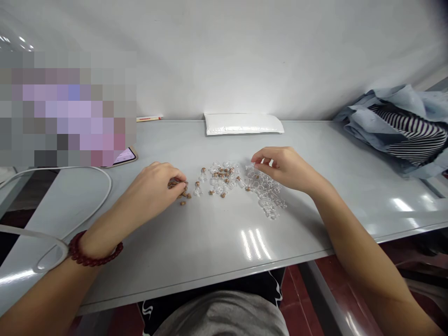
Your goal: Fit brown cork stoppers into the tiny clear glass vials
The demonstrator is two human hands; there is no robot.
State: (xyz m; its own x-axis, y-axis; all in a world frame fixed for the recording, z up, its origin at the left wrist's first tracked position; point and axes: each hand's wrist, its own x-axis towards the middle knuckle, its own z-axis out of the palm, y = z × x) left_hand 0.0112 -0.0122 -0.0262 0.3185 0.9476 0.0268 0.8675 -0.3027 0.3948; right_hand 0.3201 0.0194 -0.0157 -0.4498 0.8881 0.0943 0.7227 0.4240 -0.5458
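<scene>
Between the desk's (217, 252) front and back edges, the left hand (154, 184) half-curls at small brown stoppers (183, 203), the right hand (282, 163) at glossy transparent pieces (269, 205), any grip unclear.

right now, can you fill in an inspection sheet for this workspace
Surface: glossy grey table, reflecting light.
Work items: loose brown pieces at left; clear pieces with brown ends in the middle; mostly bare clear pieces at right.
Clutter: white packet and pen along the back, phone at left, blue-grey cloth bundle at right.
Hands: left hand at the loose brown pieces; right hand at the clear ones, grip unclear.
Cables: white cable looping at left.
Surroundings: whitish wall behind, red floor below; far left pixelated.
</scene>
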